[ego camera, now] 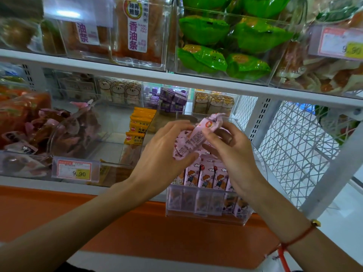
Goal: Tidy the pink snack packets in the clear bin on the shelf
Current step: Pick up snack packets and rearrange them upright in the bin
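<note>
A clear bin [206,210] on the lower shelf holds a front row of upright pink snack packets [206,176] printed with a cartoon child. Both hands are above that row. My left hand [163,154] grips the lower end of a small bundle of pink packets [194,138] between thumb and fingers. My right hand [233,152] pinches the upper part of the same bundle, its fingers curled over it. The bundle is tilted, top end pointing up and right. The packets further back in the bin are hidden behind my hands.
Left of the bin stand yellow packets [137,126] and a bin of brown and pink wrapped snacks [64,132], with a 9.90 price tag [75,170]. The shelf above [176,78] carries green packets [222,46]. A white mesh panel [292,146] closes the right side.
</note>
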The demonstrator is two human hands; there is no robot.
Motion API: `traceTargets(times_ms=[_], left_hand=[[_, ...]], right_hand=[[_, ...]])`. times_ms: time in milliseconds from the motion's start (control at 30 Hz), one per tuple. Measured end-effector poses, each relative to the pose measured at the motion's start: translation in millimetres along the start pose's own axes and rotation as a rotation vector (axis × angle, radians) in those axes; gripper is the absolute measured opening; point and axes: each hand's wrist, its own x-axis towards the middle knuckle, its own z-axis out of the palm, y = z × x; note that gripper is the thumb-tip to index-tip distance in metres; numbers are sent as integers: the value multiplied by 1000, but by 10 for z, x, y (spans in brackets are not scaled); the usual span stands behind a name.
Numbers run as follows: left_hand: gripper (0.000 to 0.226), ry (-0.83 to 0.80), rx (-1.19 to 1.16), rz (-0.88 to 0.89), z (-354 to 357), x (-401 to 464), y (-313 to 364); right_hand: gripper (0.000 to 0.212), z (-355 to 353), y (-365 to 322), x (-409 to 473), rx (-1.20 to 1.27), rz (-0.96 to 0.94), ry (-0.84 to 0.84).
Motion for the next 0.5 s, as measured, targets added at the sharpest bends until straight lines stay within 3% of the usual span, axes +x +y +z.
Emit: traceTargets(times_ms=[133,233,333,500], left_hand=[[43,51,-75,-12,-15,16,25],[43,-6,-235,-79,-48,49,38],[44,-146,-453,-163,-78,83,72],[16,-231,-634,-270,-57,90,53]], right_hand=[[48,20,-16,-15,-96,-86,51],[52,-3,-46,-4,-70,-69,7],[41,-39,-62,17,-69,-15,-8],[34,-43,-31,24,-15,109,-43]])
